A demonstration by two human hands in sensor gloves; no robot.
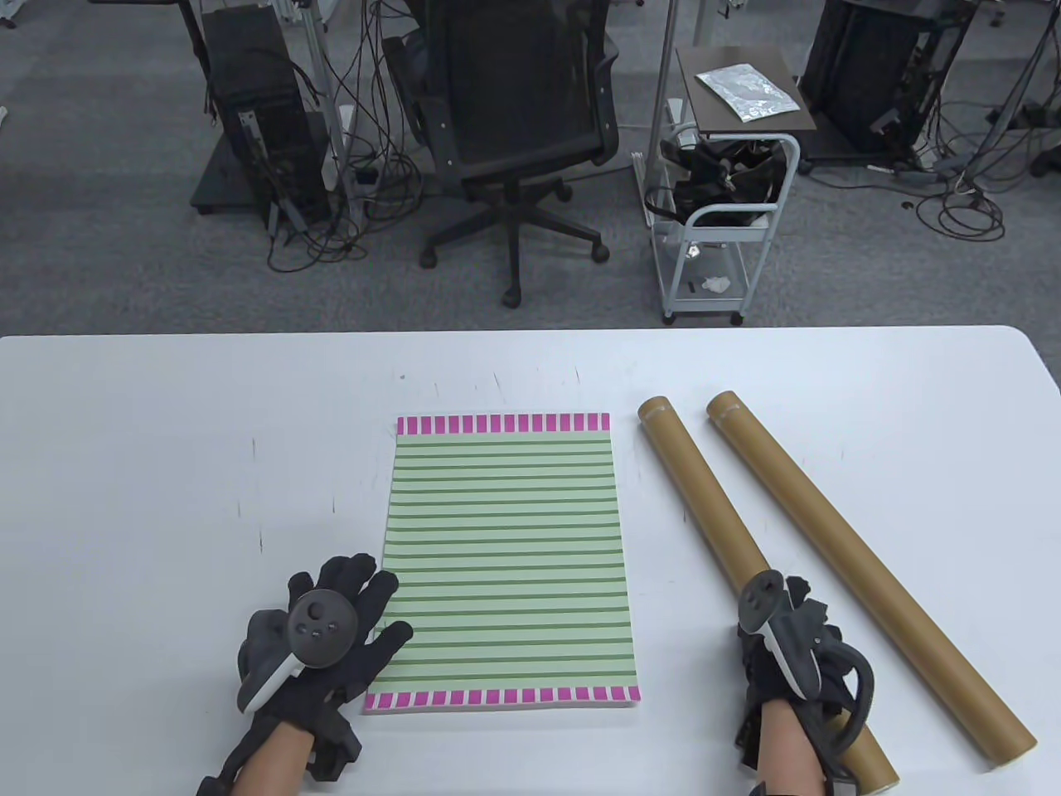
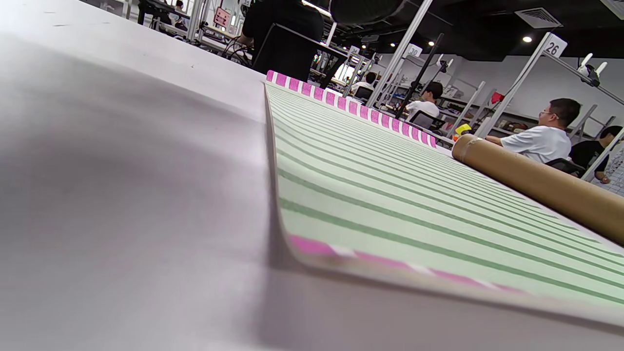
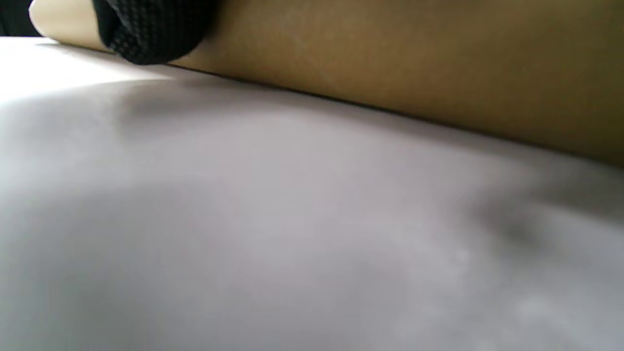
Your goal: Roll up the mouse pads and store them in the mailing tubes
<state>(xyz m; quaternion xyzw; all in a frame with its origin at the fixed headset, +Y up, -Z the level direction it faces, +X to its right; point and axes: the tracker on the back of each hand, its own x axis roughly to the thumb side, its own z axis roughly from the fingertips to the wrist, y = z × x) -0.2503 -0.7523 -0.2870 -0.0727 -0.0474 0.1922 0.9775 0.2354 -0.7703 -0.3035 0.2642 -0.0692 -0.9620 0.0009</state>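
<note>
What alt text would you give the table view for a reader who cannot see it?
A green-striped mouse pad lies flat on a white table, the left hand open at its near left corner. The right hand rests on the nearer of two brown mailing tubes lying diagonally to its right.

Grey carpet floor (image 1: 99, 274) beyond the white table (image 1: 166, 431). Black mesh office chair (image 1: 514, 108) dead centre behind it, white rolling cart (image 1: 721, 249) just right of the chair, black computer tower (image 1: 249, 124) and tangled cables (image 1: 348, 191) to its left. Dark ceiling (image 2: 487, 24) with spotlights.
</note>
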